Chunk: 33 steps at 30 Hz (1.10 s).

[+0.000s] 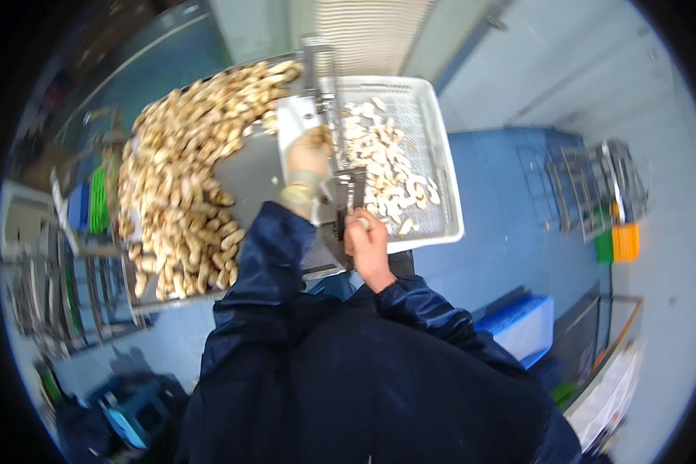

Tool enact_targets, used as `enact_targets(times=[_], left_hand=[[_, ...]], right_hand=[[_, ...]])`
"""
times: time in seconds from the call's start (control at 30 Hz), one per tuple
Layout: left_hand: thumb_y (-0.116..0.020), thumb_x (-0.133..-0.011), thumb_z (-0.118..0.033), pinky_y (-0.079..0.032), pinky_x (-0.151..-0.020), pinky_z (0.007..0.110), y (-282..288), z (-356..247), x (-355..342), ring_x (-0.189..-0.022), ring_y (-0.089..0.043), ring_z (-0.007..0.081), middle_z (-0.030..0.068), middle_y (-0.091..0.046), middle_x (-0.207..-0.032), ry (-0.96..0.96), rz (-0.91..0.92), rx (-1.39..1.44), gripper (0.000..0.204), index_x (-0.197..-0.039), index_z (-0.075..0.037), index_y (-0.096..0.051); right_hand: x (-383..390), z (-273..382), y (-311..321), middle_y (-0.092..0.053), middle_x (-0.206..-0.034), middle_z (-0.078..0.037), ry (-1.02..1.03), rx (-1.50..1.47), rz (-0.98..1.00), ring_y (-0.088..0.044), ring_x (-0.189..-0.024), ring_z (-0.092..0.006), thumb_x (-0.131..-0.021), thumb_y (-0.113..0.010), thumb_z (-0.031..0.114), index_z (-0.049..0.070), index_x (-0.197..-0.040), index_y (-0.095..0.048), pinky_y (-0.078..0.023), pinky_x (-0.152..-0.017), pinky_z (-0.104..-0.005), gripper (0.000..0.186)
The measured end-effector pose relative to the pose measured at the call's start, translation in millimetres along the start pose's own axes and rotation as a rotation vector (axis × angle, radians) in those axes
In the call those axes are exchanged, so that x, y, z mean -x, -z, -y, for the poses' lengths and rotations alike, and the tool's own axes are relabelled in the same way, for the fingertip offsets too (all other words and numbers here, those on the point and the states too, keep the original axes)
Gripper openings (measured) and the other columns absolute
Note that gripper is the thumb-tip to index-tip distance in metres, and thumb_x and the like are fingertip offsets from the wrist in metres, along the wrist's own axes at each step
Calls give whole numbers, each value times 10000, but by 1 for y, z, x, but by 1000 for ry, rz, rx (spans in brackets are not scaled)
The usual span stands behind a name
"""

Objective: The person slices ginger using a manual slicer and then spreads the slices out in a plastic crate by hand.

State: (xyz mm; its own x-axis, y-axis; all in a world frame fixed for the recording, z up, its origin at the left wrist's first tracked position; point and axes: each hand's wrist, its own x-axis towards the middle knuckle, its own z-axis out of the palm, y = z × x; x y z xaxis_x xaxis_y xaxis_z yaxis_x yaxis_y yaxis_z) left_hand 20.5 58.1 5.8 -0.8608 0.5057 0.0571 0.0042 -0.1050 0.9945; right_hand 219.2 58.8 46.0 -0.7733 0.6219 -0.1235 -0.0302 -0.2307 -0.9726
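While gloved left hand (308,158) presses 1 pale nut (315,138) against upright metal cutter (322,93) | right hand (367,246) fisted around dark lever handle (348,203) | unshelled nut heap (182,178) left on steel table (257,172) | split kernels (387,166) in white perforated tray (447,174), right

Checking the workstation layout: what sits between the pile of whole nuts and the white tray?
In the head view, an upright metal cutting device stands between the nut pile and the white tray, with the left hand at it.
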Motion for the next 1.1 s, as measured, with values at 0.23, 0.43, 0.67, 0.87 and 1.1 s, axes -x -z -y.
enact_targets(times=[0.23, 0.43, 0.67, 0.87, 1.1], left_hand=[[-581, -812, -85, -445, -846, 263, 38, 0, -43, -995, -557, 171, 155, -550, -1178, -76, 39, -231, 485, -1264, 19, -440], [-597, -796, -49, -388, -951, 359, 48, 30, -37, -1121, -484, 328, 201, -494, -1227, -417, -82, -988, 498, -1263, -2, -432], [-552, -803, -26, -366, -967, 389, 44, 36, -36, -1152, -443, 350, 189, -489, -1230, -436, -134, -1064, 445, -1238, -16, -460], [-505, -809, 3, -358, -987, 385, 32, 20, -33, -1173, -423, 354, 189, -459, -1267, -434, -85, -1133, 461, -1263, -18, -431], [-495, -833, -14, -372, -968, 390, 28, 18, -32, -1144, -463, 325, 192, -459, -1247, -384, -93, -1076, 462, -1283, -1, -391]], right_hand=[[-4, 38, 7, -482, -505, -31, -21, 81, 133, -473, -447, -72, -847, -554, 158, 13, -758, -548, -358, -432, -243, 170], [-26, 58, 42, -635, -760, -101, 250, 87, 195, -596, -720, -122, -862, -498, 90, -16, -899, -596, -467, -639, -242, 149], [-139, -92, 153, -645, -783, -170, -104, 543, -169, -630, -720, -257, -816, -553, 289, -25, -1006, -615, -472, -683, -341, 371], [-235, -153, 121, -338, -1350, -166, -42, 1237, 28, -295, -1254, -347, -758, -592, 431, 100, -1081, -570, -305, -926, -568, 463], [-128, -200, 133, -210, -1448, -109, 222, 1635, 615, -217, -1326, -344, -748, -636, 356, 288, -1296, -413, -271, -923, -666, 596]])
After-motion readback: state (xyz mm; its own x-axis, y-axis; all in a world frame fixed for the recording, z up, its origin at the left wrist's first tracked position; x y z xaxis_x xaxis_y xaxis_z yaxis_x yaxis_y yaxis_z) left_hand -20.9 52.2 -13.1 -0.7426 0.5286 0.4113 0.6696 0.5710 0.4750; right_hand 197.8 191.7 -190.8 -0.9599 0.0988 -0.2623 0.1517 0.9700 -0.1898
